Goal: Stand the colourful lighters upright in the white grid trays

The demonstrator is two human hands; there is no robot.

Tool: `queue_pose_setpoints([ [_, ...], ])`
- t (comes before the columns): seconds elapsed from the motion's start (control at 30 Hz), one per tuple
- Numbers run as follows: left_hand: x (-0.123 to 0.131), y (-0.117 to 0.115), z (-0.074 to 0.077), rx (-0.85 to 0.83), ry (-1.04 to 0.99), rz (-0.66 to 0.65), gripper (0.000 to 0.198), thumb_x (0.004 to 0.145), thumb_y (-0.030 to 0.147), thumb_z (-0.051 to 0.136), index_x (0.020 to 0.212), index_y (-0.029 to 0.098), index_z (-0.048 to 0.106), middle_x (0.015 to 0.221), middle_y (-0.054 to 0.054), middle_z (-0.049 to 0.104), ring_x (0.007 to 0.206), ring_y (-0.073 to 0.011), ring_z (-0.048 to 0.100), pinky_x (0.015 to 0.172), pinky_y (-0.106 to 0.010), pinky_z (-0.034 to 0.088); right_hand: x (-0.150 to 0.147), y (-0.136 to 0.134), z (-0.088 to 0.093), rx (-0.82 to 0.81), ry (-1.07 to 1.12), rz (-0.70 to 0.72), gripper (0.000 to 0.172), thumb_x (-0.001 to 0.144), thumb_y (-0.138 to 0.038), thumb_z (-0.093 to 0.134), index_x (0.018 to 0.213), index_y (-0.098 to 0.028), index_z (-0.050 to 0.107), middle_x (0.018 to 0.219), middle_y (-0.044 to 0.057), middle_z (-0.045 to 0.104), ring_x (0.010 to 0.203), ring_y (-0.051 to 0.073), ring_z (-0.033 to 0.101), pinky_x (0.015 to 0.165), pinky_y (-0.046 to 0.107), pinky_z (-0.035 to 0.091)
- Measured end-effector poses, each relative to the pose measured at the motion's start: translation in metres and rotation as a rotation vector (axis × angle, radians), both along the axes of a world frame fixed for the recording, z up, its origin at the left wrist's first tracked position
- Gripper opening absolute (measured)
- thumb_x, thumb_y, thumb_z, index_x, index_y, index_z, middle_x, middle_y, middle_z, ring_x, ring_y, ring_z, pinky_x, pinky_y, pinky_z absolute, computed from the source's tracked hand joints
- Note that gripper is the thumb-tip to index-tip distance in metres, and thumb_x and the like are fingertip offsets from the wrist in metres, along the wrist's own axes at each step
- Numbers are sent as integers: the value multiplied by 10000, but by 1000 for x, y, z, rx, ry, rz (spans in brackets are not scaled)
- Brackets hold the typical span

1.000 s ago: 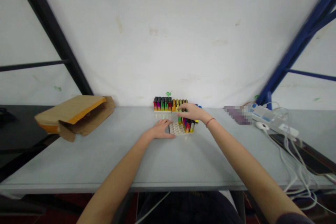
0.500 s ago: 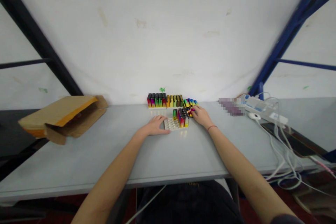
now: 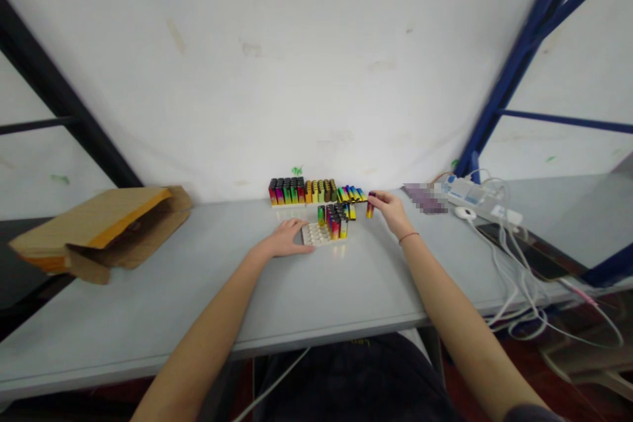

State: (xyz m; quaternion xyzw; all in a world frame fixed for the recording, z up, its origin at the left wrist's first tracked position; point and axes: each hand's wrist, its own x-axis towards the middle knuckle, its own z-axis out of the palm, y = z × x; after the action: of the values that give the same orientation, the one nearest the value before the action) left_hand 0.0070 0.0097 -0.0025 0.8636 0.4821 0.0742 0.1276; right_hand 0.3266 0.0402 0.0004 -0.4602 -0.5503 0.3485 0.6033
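White holed tray [image 3: 310, 235] holding a block of multicoloured lighters [image 3: 332, 222] along its right side; long rack [image 3: 287, 205] of upright lighters sitting behind it, near the table's [image 3: 198, 290] back edge. Left hand [image 3: 281, 239] lying flat, grip spread, just beside the tray; right hand [image 3: 390, 211] pinching one lighter [image 3: 370, 206] upright in its grip, just right of the tray.

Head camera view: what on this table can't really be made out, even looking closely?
All in the head view:
The lighter in the right hand: fingers hide part of it.
White holder: standing lighters hide its farther holes.
Purple object: pixelated, so unidentifiable.
Brown envelope: its flap hides the inside.
Lighter markings: too small to read.
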Motion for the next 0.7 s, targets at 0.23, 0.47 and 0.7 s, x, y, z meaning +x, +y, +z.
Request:
queue_pose_setpoints([
  [0.23,0,0,0,4,-22,-5,787,707,639,609,1330,191,437,1302,-124,470,1223,-320,421,1052,-410,313,-8,-28,14,-224,176,215,460,750,-574,580,1085,-298,430,695,-67,589,624,114,586,614,272,510],
  [0.47,0,-1,1,10,-23,-3,778,708,625,616,1322,179,446,1295,-126,474,1214,-319,429,1053,-411,317,-14,-21,7,-362,152,258,469,809,-662,417,807,-200,495,497,-79,388,368,62,327,354,164,262],
  [0.7,0,0,1,3,-4,3,788,713,632,606,1335,178,436,1314,-126,460,1235,-313,416,1067,-401,300,-10,-16,6,-502,315,218,445,854,-590,259,640,-220,381,386,-81,297,294,78,241,321,198,183],
])
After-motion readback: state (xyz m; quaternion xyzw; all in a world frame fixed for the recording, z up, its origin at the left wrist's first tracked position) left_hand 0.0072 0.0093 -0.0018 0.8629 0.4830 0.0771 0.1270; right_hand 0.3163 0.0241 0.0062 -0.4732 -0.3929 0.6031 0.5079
